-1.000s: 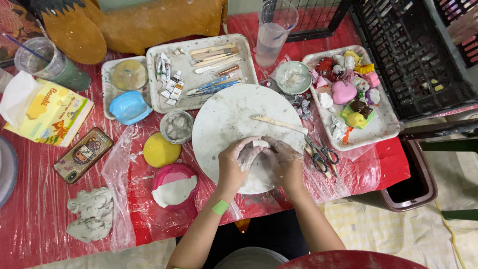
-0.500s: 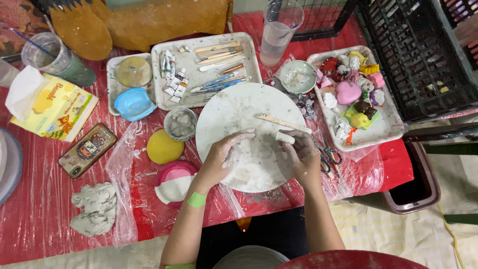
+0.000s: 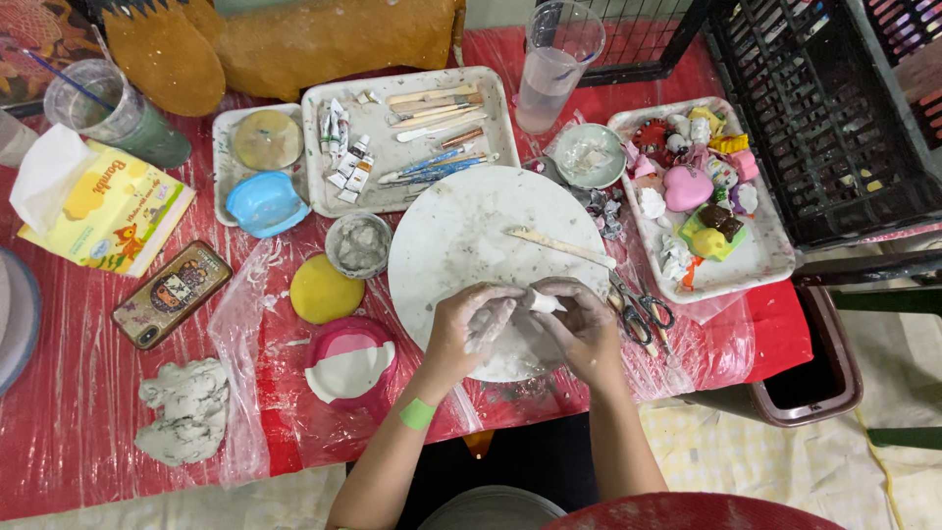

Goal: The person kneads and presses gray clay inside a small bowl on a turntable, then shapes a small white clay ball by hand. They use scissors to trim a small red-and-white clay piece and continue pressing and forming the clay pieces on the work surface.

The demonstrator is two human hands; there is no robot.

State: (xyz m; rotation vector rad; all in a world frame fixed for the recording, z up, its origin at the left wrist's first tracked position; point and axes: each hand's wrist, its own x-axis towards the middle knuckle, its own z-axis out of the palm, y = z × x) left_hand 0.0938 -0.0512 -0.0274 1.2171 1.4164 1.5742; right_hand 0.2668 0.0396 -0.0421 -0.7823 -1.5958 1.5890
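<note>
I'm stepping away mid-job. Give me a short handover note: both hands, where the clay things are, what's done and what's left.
Left hand and right hand: together pinching a small white clay piece over the round white board.
Wooden modelling stick lies on the board; scissors beside its right edge.
Spare clay lump sits far left on the red plastic-covered table.
Done: the piece is roughly formed.
Left: its final shape cannot be told.

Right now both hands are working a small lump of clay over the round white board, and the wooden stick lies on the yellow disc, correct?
Not quite. In the head view the wooden stick lies on the round white board, not on the yellow disc. Both hands, left and right, do work the clay lump.
</note>
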